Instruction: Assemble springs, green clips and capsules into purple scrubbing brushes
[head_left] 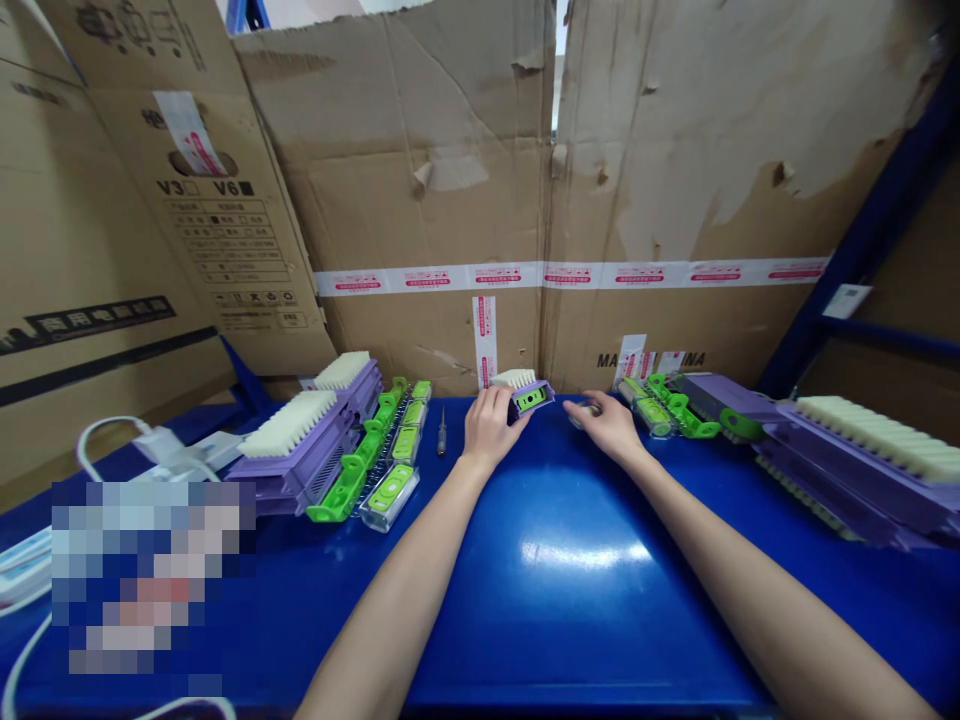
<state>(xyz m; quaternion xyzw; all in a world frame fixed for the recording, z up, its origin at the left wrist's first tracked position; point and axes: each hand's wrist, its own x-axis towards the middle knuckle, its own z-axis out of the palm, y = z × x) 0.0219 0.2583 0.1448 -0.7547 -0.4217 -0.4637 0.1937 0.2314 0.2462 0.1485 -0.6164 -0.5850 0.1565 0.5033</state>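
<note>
My left hand (491,425) is closed around one end of a purple brush head (532,397), which has cream bristles on top and a green end plate facing right. A small clear plastic piece (579,413) is pinched in my right hand (611,425), a short gap away from the brush head. Blur and my fingers hide most of that piece. Both hands are near the back of the blue table (559,620). A small screwdriver (442,438) lies to the left of my left hand.
At left stand purple brush heads (289,440), green brackets (360,465) and clear-and-green pieces (391,495). More brackets (682,408) and purple brush heads (870,450) lie at right. Cardboard (435,220) walls the back. White cables (172,450) run along the left.
</note>
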